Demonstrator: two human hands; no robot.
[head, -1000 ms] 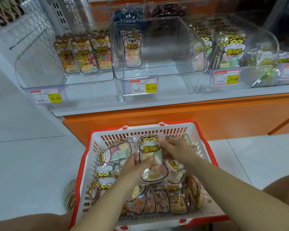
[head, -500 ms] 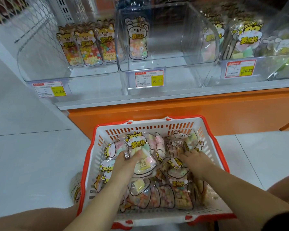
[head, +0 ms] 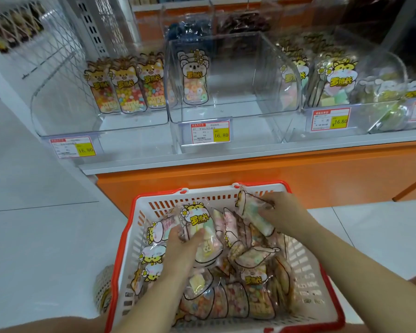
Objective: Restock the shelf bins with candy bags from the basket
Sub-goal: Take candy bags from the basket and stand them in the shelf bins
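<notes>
Your left grip [head: 180,246] and right grip [head: 281,217] each hold a candy bag inside the basket [head: 209,197].

Your left grip curls round a marshmallow bag [head: 202,227] with a yellow tiger top, thumb across its front, at the middle of the basket. Your right grip holds a second bag [head: 252,212] near the far right corner, tilted, with its top up by the far rim. Under both lie heaped bags [head: 226,301], those along the near wall filled with coloured sweets. The basket stands on the white floor [head: 46,236], just near of the orange shelf base [head: 274,174]. On the shelf beyond, three clear bins stand side by side. The left bin [head: 65,111] has three fox bags [head: 127,85] upright at its back. The middle bin [head: 238,75] has one koala bag [head: 193,78] at its far left, and the right bin [head: 370,111] has several tiger bags [head: 339,78]. A price tag [head: 210,133] hangs on the middle bin's front.
</notes>
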